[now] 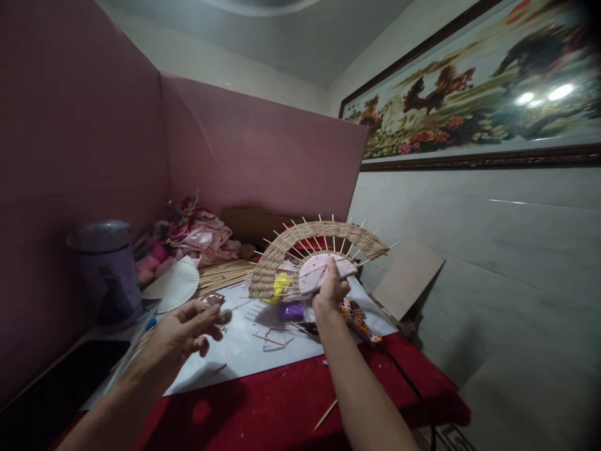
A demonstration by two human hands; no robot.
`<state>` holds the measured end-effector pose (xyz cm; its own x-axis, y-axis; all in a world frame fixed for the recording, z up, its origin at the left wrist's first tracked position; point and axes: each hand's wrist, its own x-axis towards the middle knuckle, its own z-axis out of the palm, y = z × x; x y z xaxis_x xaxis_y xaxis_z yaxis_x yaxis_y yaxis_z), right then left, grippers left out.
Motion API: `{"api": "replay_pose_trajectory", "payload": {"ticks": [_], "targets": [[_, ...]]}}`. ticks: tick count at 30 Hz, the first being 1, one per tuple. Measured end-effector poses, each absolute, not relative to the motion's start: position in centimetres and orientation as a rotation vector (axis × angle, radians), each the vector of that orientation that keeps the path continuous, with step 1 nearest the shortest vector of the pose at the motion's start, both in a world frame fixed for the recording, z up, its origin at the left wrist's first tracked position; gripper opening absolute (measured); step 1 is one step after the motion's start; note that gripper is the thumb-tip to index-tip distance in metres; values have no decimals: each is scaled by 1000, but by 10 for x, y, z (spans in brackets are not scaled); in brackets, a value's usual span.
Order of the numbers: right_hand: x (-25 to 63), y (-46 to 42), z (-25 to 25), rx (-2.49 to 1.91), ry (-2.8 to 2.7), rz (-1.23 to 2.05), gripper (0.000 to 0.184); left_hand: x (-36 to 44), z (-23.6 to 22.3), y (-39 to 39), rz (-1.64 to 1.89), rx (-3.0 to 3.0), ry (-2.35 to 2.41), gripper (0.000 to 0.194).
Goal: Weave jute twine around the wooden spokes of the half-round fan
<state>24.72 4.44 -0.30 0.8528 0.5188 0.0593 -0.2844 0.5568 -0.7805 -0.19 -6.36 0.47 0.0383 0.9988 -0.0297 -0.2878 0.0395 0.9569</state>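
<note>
Tan woven half-round fan, slender sticks jutting past its rim, pale patterned half-disc at base, held arc-up

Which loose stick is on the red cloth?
The pale stick beside the forearm of the right hand, which holds the woven fan. Loose sticks near the purple packet lie on the white sheet instead.

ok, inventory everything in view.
fan: 1, tan, centre
yellow item: 1, yellow, behind fan
purple packet: 1, purple, centre
patterned tool: 1, multicoloured, right
sticks: many, tan, scattered
canister: 1, purple, left
pleated piece: 1, white, left
cloth pile: 1, pink, back
sheet: 1, white, centre
tablecloth: 1, red, front
partition: 1, pink, back
slab: 1, black, left
picture: 1, multicoloured, wall
board: 1, tan, right
left hand: 1, bare, left
right hand: 1, bare, on fan
</note>
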Motion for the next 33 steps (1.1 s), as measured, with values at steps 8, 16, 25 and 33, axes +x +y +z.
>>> {"api": "replay_pose_trajectory", "payload": {"ticks": [8,16,25,33], "targets": [[247,42,-1,-893,-300,435,44,-24,13,-56,1506,605,1085,13],[255,44,3,-802,-170,486,43,-38,7,-53,1414,1328,1256,29],[264,47,1,-810,-134,471,41,-62,1,-45,1456,865,1196,13],[271,50,1,-825,-105,416,46,-65,-5,-38,1396,1328,1401,24]]}}
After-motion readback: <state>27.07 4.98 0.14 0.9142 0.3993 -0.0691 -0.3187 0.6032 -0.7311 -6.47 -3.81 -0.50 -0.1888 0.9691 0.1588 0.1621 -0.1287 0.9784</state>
